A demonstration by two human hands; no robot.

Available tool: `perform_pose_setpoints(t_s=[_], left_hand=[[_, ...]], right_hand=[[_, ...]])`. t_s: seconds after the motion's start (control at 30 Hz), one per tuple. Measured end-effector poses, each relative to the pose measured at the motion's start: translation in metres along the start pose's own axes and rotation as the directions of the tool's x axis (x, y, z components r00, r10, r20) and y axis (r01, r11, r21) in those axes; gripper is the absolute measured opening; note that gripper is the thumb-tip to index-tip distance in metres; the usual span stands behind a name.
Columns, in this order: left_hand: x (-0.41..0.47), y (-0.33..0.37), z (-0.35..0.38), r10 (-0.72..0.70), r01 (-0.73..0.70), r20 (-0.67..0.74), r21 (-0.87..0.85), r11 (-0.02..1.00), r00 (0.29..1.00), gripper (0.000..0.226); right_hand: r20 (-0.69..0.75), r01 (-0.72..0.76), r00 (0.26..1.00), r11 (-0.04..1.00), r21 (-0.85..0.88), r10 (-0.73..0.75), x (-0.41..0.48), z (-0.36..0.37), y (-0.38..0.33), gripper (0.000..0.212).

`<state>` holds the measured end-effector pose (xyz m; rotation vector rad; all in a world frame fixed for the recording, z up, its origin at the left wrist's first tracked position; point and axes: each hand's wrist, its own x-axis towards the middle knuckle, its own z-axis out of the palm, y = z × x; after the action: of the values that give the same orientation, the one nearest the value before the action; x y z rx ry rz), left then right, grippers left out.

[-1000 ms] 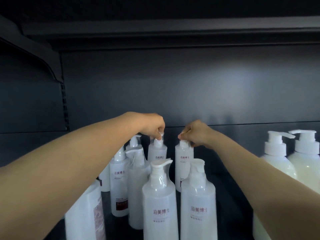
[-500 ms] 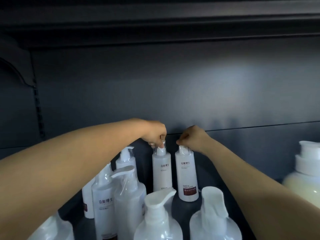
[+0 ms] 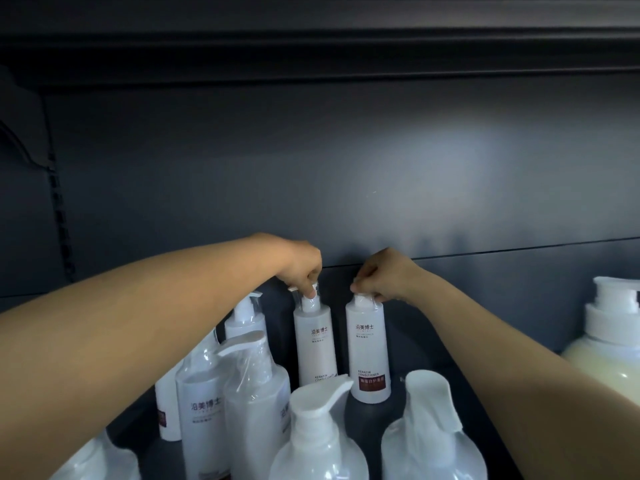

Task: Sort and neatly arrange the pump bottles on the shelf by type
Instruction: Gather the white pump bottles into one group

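Left hand [image 3: 300,268] and right hand [image 3: 382,277] each pinch a pump bottle [image 3: 315,341] top

The person's left forearm [image 3: 156,327] and right forearm [image 3: 519,358] are bare along all their visible length (smooth, softly lit from above). The left grip [image 3: 301,268] and right grip [image 3: 382,277] are bare as well.

Pump bottles [image 3: 367,351] on dark shelf [image 3: 367,418]
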<state>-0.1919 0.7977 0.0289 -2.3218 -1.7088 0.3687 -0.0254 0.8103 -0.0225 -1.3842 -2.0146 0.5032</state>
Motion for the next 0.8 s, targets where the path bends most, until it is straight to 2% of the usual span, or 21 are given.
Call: perform_pose_setpoints(t_s=[0.1, 0.2, 0.43, 0.6, 0.7, 0.8], left_hand=[[-0.005, -0.002, -0.004, -0.007, 0.007, -0.007, 0.029, 1.000, 1.000, 0.036], [-0.014, -0.004, -0.012, -0.024, 0.026, -0.021, 0.073, 0.997, 0.999, 0.038], [-0.061, 0.005, -0.044, -0.036, 0.031, -0.099, -0.053, 0.998, 0.994, 0.032], [-0.121, 0.025, -0.058, -0.026, 0.005, -0.254, -0.081, 0.997, 0.967, 0.032], [-0.160, 0.043, -0.058, -0.073, 0.042, -0.370, -0.091, 0.995, 0.926, 0.032], [-0.198, 0.066, -0.054, -0.152, 0.092, -0.442, -0.154, 0.984, 0.884, 0.033]], right_hand=[[-0.007, -0.009, 1.000, 0.999, 0.042, 0.009, -0.002, -0.001, 0.001, 0.030], [0.014, -0.011, 1.000, 1.000, -0.001, 0.011, -0.006, -0.005, -0.001, 0.039], [0.128, 0.079, 0.991, 0.938, -0.337, -0.037, -0.037, -0.044, -0.040, 0.035], [0.136, 0.159, 0.984, 0.911, -0.380, -0.115, -0.082, -0.070, -0.058, 0.038], [0.103, 0.229, 0.973, 0.863, -0.451, -0.205, -0.117, -0.078, -0.067, 0.039], [0.068, 0.271, 0.961, 0.860, -0.433, -0.268, -0.152, -0.086, -0.067, 0.041]])
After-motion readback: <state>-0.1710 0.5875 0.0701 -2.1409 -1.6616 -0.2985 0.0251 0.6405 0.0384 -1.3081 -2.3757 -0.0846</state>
